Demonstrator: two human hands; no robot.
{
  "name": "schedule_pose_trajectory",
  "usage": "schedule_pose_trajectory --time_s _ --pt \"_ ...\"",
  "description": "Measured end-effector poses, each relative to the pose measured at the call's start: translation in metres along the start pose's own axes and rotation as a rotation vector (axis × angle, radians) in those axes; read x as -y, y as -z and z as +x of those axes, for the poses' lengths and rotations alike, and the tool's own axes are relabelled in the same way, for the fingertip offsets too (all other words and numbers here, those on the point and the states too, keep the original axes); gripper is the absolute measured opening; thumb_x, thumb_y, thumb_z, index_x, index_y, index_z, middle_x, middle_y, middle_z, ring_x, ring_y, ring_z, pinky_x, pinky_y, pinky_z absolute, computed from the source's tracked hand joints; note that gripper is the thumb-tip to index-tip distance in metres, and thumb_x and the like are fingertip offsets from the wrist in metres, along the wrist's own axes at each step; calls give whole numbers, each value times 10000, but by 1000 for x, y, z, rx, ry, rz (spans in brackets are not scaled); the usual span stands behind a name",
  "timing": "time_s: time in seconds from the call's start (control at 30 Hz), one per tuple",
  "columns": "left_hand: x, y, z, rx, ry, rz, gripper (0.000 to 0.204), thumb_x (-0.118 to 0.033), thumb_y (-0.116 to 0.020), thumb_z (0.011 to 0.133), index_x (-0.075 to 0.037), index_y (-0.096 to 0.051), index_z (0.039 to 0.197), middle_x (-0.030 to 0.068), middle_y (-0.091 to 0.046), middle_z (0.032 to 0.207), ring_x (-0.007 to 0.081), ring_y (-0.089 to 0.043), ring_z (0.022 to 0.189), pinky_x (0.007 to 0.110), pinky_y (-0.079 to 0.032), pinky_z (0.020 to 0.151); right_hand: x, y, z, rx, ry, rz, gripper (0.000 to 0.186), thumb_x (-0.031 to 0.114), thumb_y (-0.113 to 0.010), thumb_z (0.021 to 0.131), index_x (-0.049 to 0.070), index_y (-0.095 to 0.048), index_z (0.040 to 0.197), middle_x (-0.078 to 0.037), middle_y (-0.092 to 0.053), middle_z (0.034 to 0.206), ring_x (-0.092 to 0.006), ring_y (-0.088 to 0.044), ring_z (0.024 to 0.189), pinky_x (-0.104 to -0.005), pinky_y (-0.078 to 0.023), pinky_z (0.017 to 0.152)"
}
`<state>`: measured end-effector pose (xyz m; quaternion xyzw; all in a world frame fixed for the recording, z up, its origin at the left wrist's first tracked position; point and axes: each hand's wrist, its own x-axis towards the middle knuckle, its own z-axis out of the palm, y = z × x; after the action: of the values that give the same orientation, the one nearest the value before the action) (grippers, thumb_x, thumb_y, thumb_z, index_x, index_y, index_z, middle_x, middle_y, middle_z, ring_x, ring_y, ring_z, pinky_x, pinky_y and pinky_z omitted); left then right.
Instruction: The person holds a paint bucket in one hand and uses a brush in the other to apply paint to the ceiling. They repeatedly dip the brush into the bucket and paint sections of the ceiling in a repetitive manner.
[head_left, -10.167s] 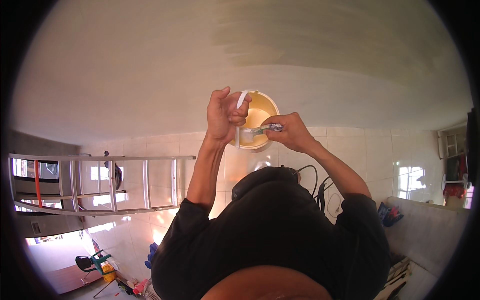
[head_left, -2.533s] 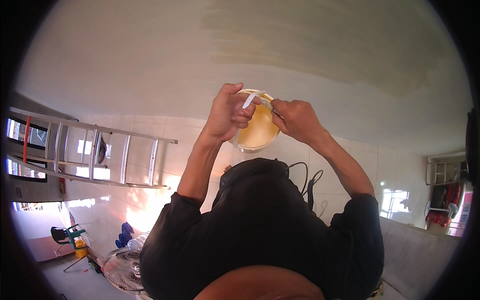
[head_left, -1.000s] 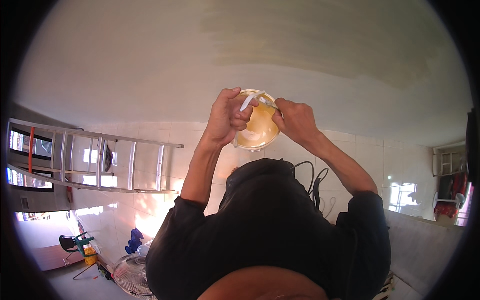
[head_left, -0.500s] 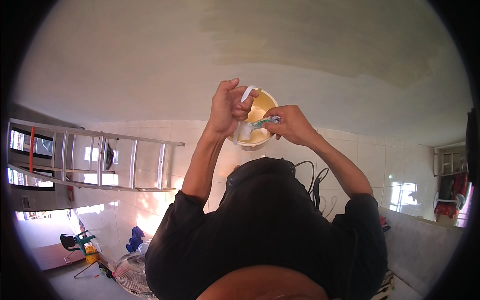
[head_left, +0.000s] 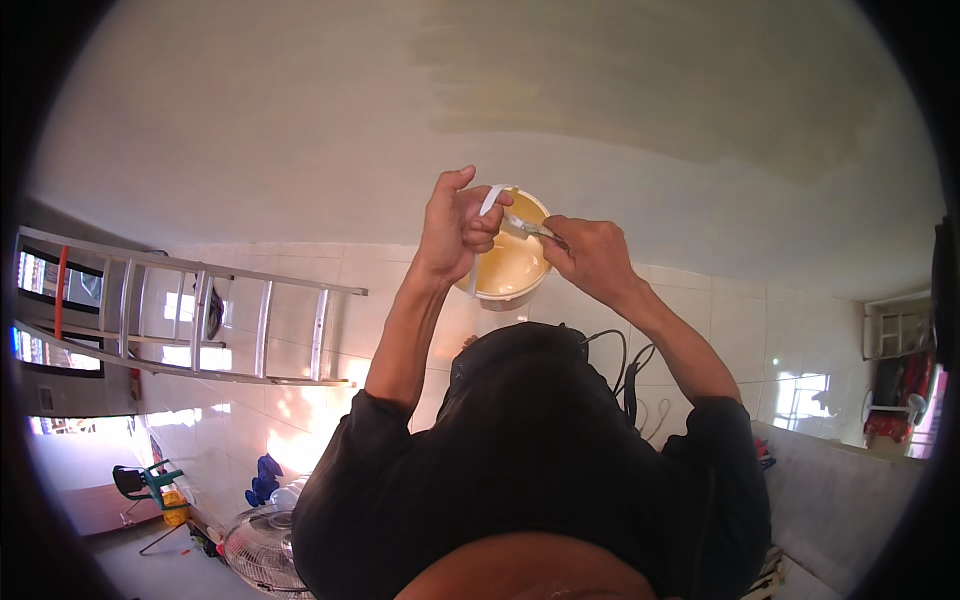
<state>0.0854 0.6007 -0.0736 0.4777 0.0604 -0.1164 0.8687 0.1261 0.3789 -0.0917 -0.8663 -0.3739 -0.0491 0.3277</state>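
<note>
In front of me, close to the wall, hangs a small off-white bucket with pale creamy paint inside. My left hand is closed on its white strap handle, the thumb pointing up. A paintbrush lies across the bucket's opening, gripped by my right hand at the right rim. The brush is turned nearly edge-on, its pale bristle end pointing left toward my left hand. Whether the bristles touch the paint or the inner wall, I cannot tell.
A pale wall with a darker painted patch rises ahead. An aluminium ladder stands at left on glossy floor tiles. Lower left are a fan and a green chair. Black cables hang at my right side.
My right hand has turned the brush from broadside to nearly edge-on and lifted its bristle end farther up the bucket. The bucket has shifted slightly nearer to me.
</note>
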Motion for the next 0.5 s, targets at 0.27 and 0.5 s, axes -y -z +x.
schedule_pose_trajectory --time_s 0.27,0.5 --pt "1 -1 4 -7 16 -19 687 -632 -386 932 10 -619 1001 -80 -329 616 28 -217 485 202 -202 447 -1 -8 -5 279 -284 483 317 244 -680 823 -11 -746 999 -186 -672 691 -281 -664 587 -378 -514 609" --pt "2 -4 -4 -3 -4 -7 684 -628 -388 934 8 -627 1007 -79 -316 620 27 -208 492 196 -200 451 -5 -7 5 28 -108 129 253 196 -677 837 3 -734 991 -160 -670 680 -299 -662 611 -389 -521 601"
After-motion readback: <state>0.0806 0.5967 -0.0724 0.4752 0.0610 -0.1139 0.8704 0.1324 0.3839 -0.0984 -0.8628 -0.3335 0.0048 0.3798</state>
